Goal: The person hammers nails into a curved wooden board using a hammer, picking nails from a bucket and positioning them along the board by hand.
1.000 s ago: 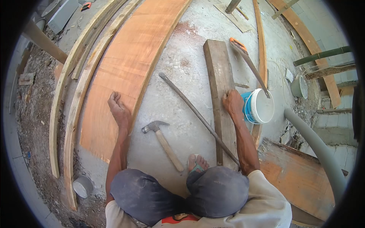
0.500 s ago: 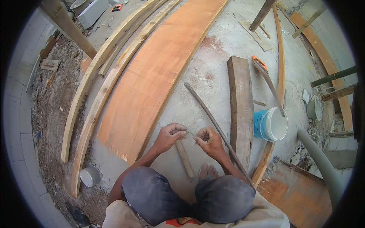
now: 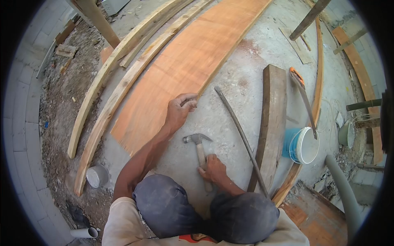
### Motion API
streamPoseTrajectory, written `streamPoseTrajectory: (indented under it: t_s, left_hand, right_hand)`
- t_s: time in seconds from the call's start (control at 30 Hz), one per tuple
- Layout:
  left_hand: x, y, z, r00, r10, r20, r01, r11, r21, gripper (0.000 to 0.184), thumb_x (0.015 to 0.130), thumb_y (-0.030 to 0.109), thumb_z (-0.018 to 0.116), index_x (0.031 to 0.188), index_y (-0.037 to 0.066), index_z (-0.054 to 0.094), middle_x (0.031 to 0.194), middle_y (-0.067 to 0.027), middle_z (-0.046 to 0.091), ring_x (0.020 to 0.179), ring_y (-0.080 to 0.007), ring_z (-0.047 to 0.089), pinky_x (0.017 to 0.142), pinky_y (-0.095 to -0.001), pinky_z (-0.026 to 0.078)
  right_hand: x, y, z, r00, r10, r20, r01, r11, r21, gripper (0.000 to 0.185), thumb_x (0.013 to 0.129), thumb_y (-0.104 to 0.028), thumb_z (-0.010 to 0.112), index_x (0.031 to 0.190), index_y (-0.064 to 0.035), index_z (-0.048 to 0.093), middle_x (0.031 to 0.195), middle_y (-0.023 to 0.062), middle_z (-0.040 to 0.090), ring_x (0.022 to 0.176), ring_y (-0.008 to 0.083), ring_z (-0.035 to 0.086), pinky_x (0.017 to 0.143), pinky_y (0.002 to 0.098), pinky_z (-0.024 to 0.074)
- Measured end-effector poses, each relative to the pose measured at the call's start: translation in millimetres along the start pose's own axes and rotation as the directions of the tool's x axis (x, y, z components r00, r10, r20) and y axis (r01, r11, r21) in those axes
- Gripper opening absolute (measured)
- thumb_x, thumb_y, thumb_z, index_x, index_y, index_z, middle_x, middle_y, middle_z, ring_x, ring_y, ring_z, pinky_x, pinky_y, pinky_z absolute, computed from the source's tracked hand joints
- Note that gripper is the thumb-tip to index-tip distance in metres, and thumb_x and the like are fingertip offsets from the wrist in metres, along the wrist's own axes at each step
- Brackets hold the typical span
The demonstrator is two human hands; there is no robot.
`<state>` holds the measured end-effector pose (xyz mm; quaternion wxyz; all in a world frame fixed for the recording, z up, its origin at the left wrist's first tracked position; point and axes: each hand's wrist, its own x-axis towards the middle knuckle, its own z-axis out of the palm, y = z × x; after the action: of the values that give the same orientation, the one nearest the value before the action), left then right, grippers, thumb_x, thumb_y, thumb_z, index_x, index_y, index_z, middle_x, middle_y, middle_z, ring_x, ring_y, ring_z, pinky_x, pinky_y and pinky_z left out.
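Observation:
My left hand (image 3: 180,111) is at the near right edge of the long orange-brown plywood sheet (image 3: 184,61), fingers pinched together on something too small to make out. On the concrete floor, a claw hammer (image 3: 197,139) lies with its steel head away from me. My right hand (image 3: 214,169) is closed round its wooden handle. A metal bar (image 3: 238,127) lies slantwise to the right of the hammer, its near end by a thick wooden beam (image 3: 273,110).
A blue bucket with a white lid (image 3: 308,145) stands right of the beam, a handsaw (image 3: 304,100) resting on it. Long timber strips (image 3: 111,92) lie left of the plywood. A grey pipe (image 3: 344,188) rises at right, and wooden posts (image 3: 310,19) stand farther back.
My hands, together half a second ago, have parted. The left has moved up to the plywood edge; the right has come down onto the hammer handle. The view has shifted, moving the scene rightward.

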<state>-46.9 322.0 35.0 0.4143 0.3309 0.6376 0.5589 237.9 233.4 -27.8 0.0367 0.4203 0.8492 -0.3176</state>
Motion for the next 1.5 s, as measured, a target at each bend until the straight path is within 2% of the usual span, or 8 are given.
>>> streamPoseTrajectory:
  t_s: [0.17, 0.23, 0.27, 0.43, 0.77, 1.1, 1.2, 1.5]
  left_hand:
    - [91, -1, 13, 0.991, 0.103, -0.080, -0.103, 0.995, 0.008, 0.042, 0.100, 0.000, 0.069, 0.141, -0.009, 0.063, 0.108, -0.0103, 0.077, 0.098, -0.0149, 0.073, 0.090, -0.0288, 0.060]
    - [116, -5, 23, 0.977, 0.155, -0.145, -0.140, 0.984, 0.111, 0.048, 0.100, -0.001, 0.069, 0.146, -0.009, 0.059, 0.109, -0.0110, 0.078, 0.100, -0.0160, 0.073, 0.092, -0.0306, 0.060]
    - [125, -5, 29, 0.976, 0.159, -0.149, -0.144, 0.984, 0.106, 0.048, 0.100, -0.001, 0.069, 0.146, -0.009, 0.059, 0.109, -0.0110, 0.078, 0.100, -0.0160, 0.073, 0.092, -0.0306, 0.060]
    - [157, -15, 56, 0.934, 0.199, -0.296, -0.170, 0.978, 0.120, 0.045, 0.099, -0.003, 0.069, 0.142, -0.007, 0.058, 0.107, -0.0149, 0.080, 0.099, -0.0213, 0.076, 0.092, -0.0356, 0.060]
    - [163, -33, 57, 0.934, 0.238, -0.266, -0.201, 0.967, 0.159, 0.048, 0.099, -0.001, 0.068, 0.144, -0.006, 0.054, 0.105, -0.0131, 0.079, 0.098, -0.0205, 0.075, 0.093, -0.0356, 0.059]
    - [166, -38, 53, 0.920, 0.305, -0.244, -0.263, 0.946, 0.190, 0.048, 0.096, -0.001, 0.071, 0.141, -0.008, 0.056, 0.103, -0.0162, 0.081, 0.098, -0.0233, 0.078, 0.092, -0.0382, 0.061]
    - [172, -48, 52, 0.900, 0.369, -0.234, -0.303, 0.913, 0.274, 0.049, 0.095, -0.002, 0.072, 0.141, -0.007, 0.056, 0.101, -0.0162, 0.081, 0.098, -0.0225, 0.078, 0.091, -0.0373, 0.061]
    - [167, -54, 56, 0.867, 0.406, -0.290, -0.350, 0.909, 0.227, 0.068, 0.093, -0.013, 0.056, 0.159, -0.003, 0.040, 0.123, -0.0199, 0.072, 0.114, -0.0285, 0.072, 0.104, -0.0442, 0.051]
  right_hand:
    - [6, 10, -27, 0.969, 0.157, 0.192, -0.209, 0.934, 0.291, 0.051, 0.094, -0.031, 0.079, 0.121, 0.0042, 0.054, 0.088, 0.0169, 0.067, 0.079, 0.0381, 0.072, 0.074, 0.0490, 0.0600]
    - [5, 3, -65, 0.679, 0.021, 0.734, -0.691, 0.357, 0.628, 0.048, 0.102, -0.027, 0.070, 0.136, 0.0012, 0.053, 0.088, 0.0150, 0.066, 0.077, 0.0325, 0.071, 0.076, 0.0483, 0.0601]
    - [5, -3, -75, 0.680, 0.023, 0.733, -0.689, 0.364, 0.627, 0.048, 0.102, -0.027, 0.070, 0.136, 0.0012, 0.053, 0.088, 0.0150, 0.066, 0.077, 0.0325, 0.071, 0.076, 0.0483, 0.0601]
    - [8, -16, -117, 0.885, 0.141, 0.444, -0.419, 0.657, 0.627, 0.074, 0.109, -0.023, 0.062, 0.172, -0.0074, 0.027, 0.112, 0.0244, 0.073, 0.086, 0.0294, 0.072, 0.086, 0.0447, 0.0599]
    - [106, 7, -205, 0.995, -0.028, -0.100, 0.071, 0.888, 0.455, 0.072, 0.111, -0.012, 0.058, 0.175, -0.0087, 0.024, 0.147, 0.0349, 0.063, 0.138, 0.0463, 0.063, 0.115, 0.0472, 0.0493]
    - [180, -30, -251, 0.814, -0.348, -0.466, 0.432, 0.898, 0.086, 0.073, 0.105, -0.005, 0.066, 0.172, -0.0124, 0.036, 0.117, 0.0301, 0.072, 0.107, 0.0463, 0.073, 0.096, 0.0492, 0.0571]
    - [193, -19, -250, 0.966, -0.212, -0.149, 0.201, 0.976, -0.083, 0.076, 0.104, -0.005, 0.067, 0.173, -0.0163, 0.036, 0.103, 0.0288, 0.070, 0.097, 0.0489, 0.072, 0.088, 0.0504, 0.0568]
    - [173, -71, -293, 0.794, -0.345, -0.500, 0.461, 0.878, 0.127, 0.080, 0.105, -0.005, 0.064, 0.174, -0.0061, 0.025, 0.122, 0.0362, 0.070, 0.105, 0.0496, 0.074, 0.090, 0.0496, 0.0586]
